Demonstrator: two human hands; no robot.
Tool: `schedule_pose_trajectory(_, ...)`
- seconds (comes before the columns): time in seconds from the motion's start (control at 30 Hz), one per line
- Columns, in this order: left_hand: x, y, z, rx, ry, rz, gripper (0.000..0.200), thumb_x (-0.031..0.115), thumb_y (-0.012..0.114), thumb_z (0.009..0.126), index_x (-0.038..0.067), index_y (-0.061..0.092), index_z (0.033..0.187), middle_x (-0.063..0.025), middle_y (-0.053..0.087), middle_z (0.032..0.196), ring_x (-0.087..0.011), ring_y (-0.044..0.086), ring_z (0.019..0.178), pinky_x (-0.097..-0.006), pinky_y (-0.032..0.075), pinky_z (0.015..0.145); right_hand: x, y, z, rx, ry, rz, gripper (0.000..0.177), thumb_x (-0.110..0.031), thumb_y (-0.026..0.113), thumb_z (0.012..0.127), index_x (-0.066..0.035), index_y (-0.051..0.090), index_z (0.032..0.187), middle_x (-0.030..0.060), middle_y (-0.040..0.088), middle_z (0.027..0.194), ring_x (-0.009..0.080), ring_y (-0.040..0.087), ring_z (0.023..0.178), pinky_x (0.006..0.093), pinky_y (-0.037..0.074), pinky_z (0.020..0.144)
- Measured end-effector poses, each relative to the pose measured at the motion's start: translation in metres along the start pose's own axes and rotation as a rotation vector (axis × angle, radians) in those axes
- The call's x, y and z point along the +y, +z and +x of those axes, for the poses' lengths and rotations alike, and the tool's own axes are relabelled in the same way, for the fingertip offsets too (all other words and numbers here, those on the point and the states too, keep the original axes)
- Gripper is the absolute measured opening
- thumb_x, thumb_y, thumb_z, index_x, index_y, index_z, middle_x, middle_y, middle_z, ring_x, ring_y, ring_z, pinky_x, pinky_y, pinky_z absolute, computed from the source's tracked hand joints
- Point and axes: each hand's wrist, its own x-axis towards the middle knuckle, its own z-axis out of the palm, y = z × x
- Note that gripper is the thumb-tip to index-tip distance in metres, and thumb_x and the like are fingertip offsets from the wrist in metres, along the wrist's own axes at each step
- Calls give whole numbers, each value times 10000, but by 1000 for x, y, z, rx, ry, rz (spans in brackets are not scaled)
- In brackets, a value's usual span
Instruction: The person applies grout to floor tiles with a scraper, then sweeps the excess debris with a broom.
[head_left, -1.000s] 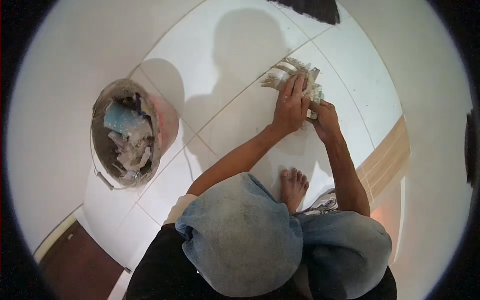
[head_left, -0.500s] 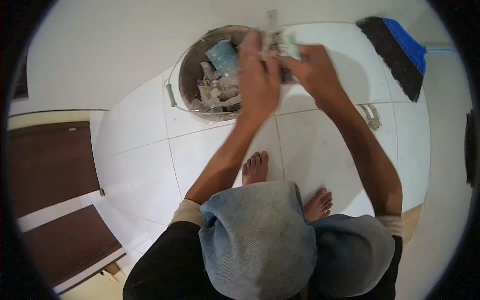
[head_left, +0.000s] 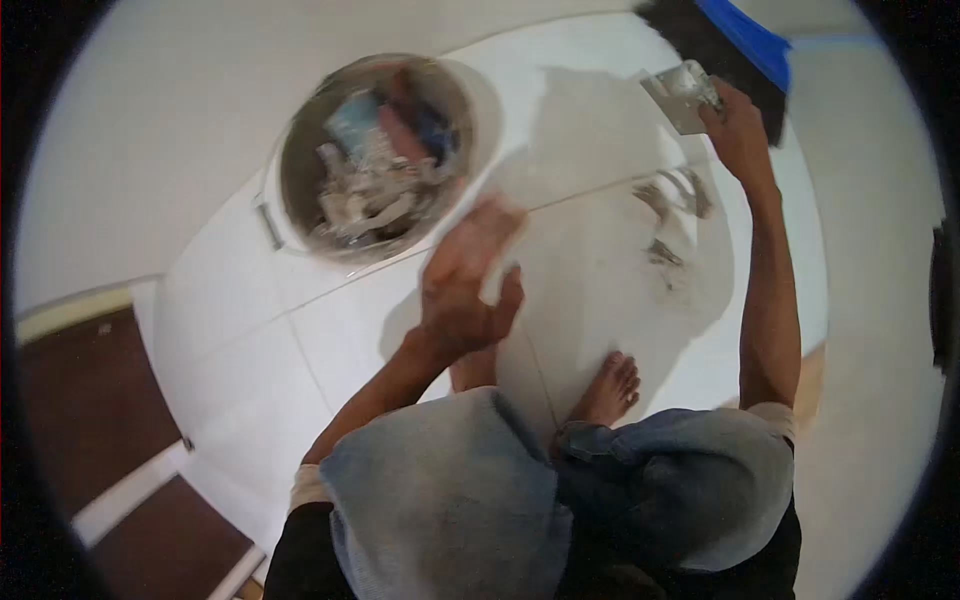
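Observation:
My right hand (head_left: 738,125) grips a scraper (head_left: 677,95) with a broad flat metal blade, held out at the upper right near the broom. Whitish residue sticks to the tool close to my fingers. My left hand (head_left: 465,280) is over the tiles below the bucket, smeared by motion. Its thumb stands apart from the stretched fingers, and I see nothing in it. The bucket (head_left: 284,165) contains pale broken scraps, a light blue piece (head_left: 352,122) and a reddish piece (head_left: 402,135). Between my hands, grey-white debris (head_left: 690,190) and a smaller smear of dirt (head_left: 663,255) lie on the floor.
A broom (head_left: 745,40) with dark bristles and a blue head leans by the wall at the upper right. White floor tiles (head_left: 590,260) spread around my bare feet (head_left: 605,390). Brown panels (head_left: 85,420) are at the left.
My hands were together at the bucket's right side and are now apart. The right moved rightward with the scraper, the left came down toward me. My view has shifted.

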Motion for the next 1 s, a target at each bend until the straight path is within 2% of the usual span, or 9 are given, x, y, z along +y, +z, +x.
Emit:
schedule_pose_trajectory(0.03, -5, 23, -11, -185, -13, -128, 465, 114, 630, 849, -22, 572, 1290, -218, 566, 1355, -368, 449, 1373, -471, 398, 1109, 33, -1, -16, 106, -121, -301, 323, -171, 600, 904, -56, 632, 1204, 211, 711, 975, 371, 699, 845, 479, 544, 769)
schedule_pose_trajectory(0.07, -12, 47, -21, -447, -1, -14, 656, 237, 681, 860, -39, 450, 1409, -231, 427, 1489, -378, 343, 1440, -502, 312, 1165, 46, -9, -30, -48, 60, -367, 307, -161, 570, 916, -78, 617, 1208, 226, 697, 1026, 403, 684, 884, 509, 540, 786)
schedule_pose_trajectory(0.2, -64, 132, -46, -576, -118, 345, 1133, 607, 674, 819, -60, 117, 1546, -222, 113, 1630, -380, 54, 1524, -602, 43, 1199, 85, -7, -78, -327, 371, -473, 295, -128, 540, 918, -138, 644, 1194, 216, 695, 984, 437, 671, 894, 544, 532, 786)
schedule_pose_trajectory(0.33, -61, 182, -8, -585, -44, 339, 1225, 729, 641, 770, -89, 137, 1531, -251, 104, 1626, -379, 67, 1524, -658, 31, 1169, 54, 19, -124, -392, 281, -406, 324, -144, 572, 901, -158, 680, 1206, 176, 700, 978, 365, 674, 888, 498, 537, 821)
schedule_pose_trajectory(0.53, -26, 258, 32, -480, 84, 223, 1247, 774, 619, 758, -91, 152, 1526, -252, 132, 1615, -365, 95, 1520, -657, 27, 1173, -19, 7, -152, -446, 354, -274, 334, -160, 618, 864, -145, 684, 1191, 178, 697, 1009, 355, 672, 924, 488, 533, 827)
schedule_pose_trajectory(0.57, -20, 264, 34, -496, 100, 220, 1248, 777, 614, 761, -90, 145, 1527, -250, 135, 1613, -359, 99, 1520, -654, 28, 1176, 10, 14, -154, -243, 306, -344, 325, -154, 619, 858, -135, 687, 1175, 181, 702, 988, 360, 681, 916, 494, 538, 815)
schedule_pose_trajectory(0.77, -6, 266, 18, -613, 229, -65, 1211, 728, 636, 783, -62, 120, 1542, -241, 121, 1619, -365, 94, 1520, -634, 29, 1190, 132, -1, -66, -46, 406, -478, 320, -110, 545, 888, -135, 688, 1173, 219, 698, 887, 419, 676, 819, 514, 540, 738)
schedule_pose_trajectory(0.93, -41, 228, 18, -542, 46, 222, 1228, 699, 680, 753, -65, 132, 1542, -243, 127, 1625, -359, 80, 1527, -646, 32, 1176, 108, 24, -91, -264, 137, -408, 381, -142, 545, 886, -200, 677, 1239, 177, 712, 941, 348, 697, 866, 492, 547, 809)
schedule_pose_trajectory(1.0, -58, 219, 15, -532, 45, 258, 1229, 728, 663, 739, -71, 173, 1535, -217, 150, 1628, -345, 75, 1530, -658, 13, 1171, 39, 15, -120, -586, 415, -243, 406, -123, 606, 853, -188, 669, 1248, 137, 710, 1100, 333, 675, 1000, 466, 527, 886)
